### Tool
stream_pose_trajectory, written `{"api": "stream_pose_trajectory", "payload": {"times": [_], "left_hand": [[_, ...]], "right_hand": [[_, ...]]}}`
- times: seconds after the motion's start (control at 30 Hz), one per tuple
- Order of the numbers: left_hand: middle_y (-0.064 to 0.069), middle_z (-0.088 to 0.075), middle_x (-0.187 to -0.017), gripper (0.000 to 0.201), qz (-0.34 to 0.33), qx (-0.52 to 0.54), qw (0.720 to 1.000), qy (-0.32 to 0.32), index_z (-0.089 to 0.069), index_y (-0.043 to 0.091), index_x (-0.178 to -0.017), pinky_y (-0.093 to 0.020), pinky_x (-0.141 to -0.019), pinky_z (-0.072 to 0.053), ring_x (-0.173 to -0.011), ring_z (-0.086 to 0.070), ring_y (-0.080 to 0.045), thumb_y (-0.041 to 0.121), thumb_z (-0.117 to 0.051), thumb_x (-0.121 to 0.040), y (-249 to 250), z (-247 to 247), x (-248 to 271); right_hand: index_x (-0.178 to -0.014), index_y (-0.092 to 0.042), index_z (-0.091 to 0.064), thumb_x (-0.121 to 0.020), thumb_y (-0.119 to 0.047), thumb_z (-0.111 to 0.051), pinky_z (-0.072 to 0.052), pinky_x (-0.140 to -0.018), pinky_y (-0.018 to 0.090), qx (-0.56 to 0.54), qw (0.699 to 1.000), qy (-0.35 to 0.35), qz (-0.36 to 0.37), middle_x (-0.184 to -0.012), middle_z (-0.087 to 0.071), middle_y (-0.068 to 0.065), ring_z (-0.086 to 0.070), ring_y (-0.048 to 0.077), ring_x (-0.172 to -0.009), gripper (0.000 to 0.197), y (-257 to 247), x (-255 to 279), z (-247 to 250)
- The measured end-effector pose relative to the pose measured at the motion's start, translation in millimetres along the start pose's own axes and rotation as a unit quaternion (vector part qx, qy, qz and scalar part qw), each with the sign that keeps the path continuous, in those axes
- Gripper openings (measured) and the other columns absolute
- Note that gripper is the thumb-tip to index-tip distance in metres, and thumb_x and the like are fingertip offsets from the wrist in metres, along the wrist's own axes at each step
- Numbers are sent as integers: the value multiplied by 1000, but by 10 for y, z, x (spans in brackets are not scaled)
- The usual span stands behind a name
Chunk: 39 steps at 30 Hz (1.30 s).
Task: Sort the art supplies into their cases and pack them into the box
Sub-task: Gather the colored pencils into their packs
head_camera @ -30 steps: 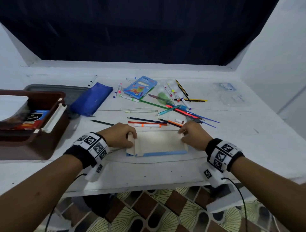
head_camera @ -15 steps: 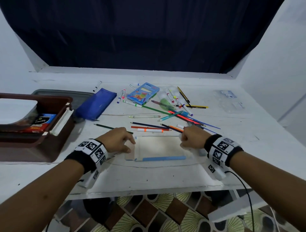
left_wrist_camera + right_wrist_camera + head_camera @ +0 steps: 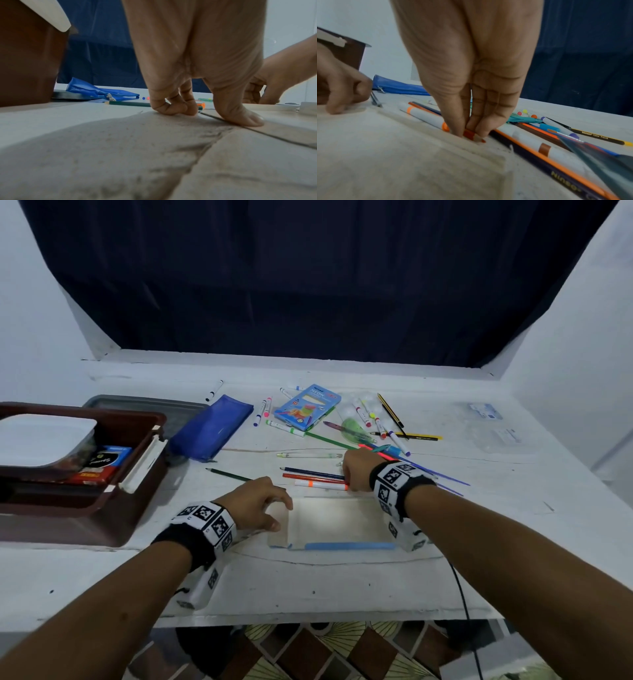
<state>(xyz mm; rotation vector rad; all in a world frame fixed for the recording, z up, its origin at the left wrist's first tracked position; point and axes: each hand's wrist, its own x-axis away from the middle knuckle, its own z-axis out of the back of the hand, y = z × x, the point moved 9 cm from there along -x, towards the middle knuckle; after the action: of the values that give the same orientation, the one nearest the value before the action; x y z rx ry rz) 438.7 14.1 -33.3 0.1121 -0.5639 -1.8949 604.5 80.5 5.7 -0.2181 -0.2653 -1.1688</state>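
So my left hand is parked on the left end of the flat beige fabric pencil case with the light blue strip along its near edge. Thumb is flat on the cloth and the other fingers are curled with the tips pressing down beside it, holding nothing. I figure that's just to stop the case from sliding while the other hand works, since it's floppy cloth and would bunch up easily. It lies flat on the white desk right in front of me, empty-looking, zipper pull at the left end.

My right hand is just past the far edge of the case, fingers narrowed into a pinch on the sharpened end of a red colour pencil. It sits right next to a white marker with orange bands and a dark blue pencil with an orange stripe, so I'm picking from the tip to get only one.

The rest is a loose scatter further back: markers, pencils, a blue cardboard box of neon pens, a blue zip pouch off to the left. The brown plastic box where everything ends up is at the far left with a few packs already inside. By my guess sorting has barely started, most of it is unsorted on the desk.
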Motion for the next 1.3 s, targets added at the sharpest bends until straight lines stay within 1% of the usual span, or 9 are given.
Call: {"api": "stream_pose_trajectory", "payload": {"times": [0.1, 0.23, 0.3, 0.37, 0.5, 0.67, 0.87, 1.07, 1.3], "left_hand": [[10, -39, -85, 43, -1, 5, 1000, 1, -66, 34, -110, -22, -74, -40, -73, -43, -4, 24, -83, -72, 1, 7, -9], [11, -40, -85, 43, -3, 2, 1000, 2, -66, 34, -110, -19, -73, -39, -73, -43, -3, 25, -83, -72, -9, 5, -24], [11, -41, -85, 44, -5, 5, 1000, 6, -66, 34, -110, -16, -69, -38, -72, -43, -2, 25, -84, -71, -25, 3, -34], [9, -43, -87, 47, -1, 10, 1000, 16, -65, 34, -111, -14, -67, -36, -73, -44, -3, 26, -85, -69, -56, 4, -48], [6, -48, -91, 55, 8, 16, 1000, 22, -61, 34, -116, -17, -67, -37, -73, -45, -4, 27, -86, -67, -108, -6, -76], [4, -50, -90, 56, 15, 23, 999, 33, -63, 23, -115, -23, -71, -43, -72, -46, -7, 25, -88, -64, -127, 11, -81], [6, -48, -88, 54, 12, 18, 999, 35, -65, 22, -113, -15, -64, -38, -72, -47, -7, 26, -88, -64, -132, 9, -77], [7, -48, -89, 54, 13, 4, 999, 29, -64, 22, -114, -13, -63, -35, -74, -46, -7, 28, -87, -65, -119, 17, -87], [5, -50, -91, 56, 21, -4, 1000, 23, -63, 22, -116, -19, -67, -38, -78, -49, -11, 30, -87, -66, -102, 26, -75]], "right_hand": [[-89, -4, -63, -86, -9, -65, -52, -73, 32, 42, 999, -9, 0, -77, -56, 9, -54, 26, -74, 6, -27, 14, -36], [-66, -9, -46, -88, -8, -60, -43, -64, 30, 12, 1000, -18, -3, -67, -48, 5, -54, 26, -75, 26, 17, 63, 6], [-83, -8, -58, -86, -11, -62, -47, -64, 29, -45, 999, 0, 3, -79, -58, 4, -58, 25, -78, 6, 27, 147, 115], [-105, -16, -56, -87, -12, -63, -47, -63, 28, -156, 987, 19, 26, -82, -60, -1, -59, 19, -74, 20, 32, 244, 201], [-100, -9, -65, -93, -4, -53, -53, -59, 29, -326, 941, 63, 62, -70, -63, 4, -58, 16, -60, 14, -33, 487, 324], [-110, 3, -66, -94, 0, -58, -59, -76, 30, -474, 870, 81, 109, -90, -73, 16, -70, 21, -78, 18, -94, 680, 523], [-91, -9, -73, -92, -16, -65, -49, -72, 24, -304, 914, 217, 160, -85, -67, 1, -61, 14, -78, 11, -248, 804, 855], [-105, -10, -71, -94, -24, -60, -42, -78, 30, -48, 979, 75, 181, -97, -67, 6, -58, 20, -90, 20, -584, 526, 331], [-100, -11, -68, -89, -10, -60, -46, -83, 31, 15, 990, 13, 142, -102, -64, 6, -57, 22, -95, 14, -556, 296, -191]]}}
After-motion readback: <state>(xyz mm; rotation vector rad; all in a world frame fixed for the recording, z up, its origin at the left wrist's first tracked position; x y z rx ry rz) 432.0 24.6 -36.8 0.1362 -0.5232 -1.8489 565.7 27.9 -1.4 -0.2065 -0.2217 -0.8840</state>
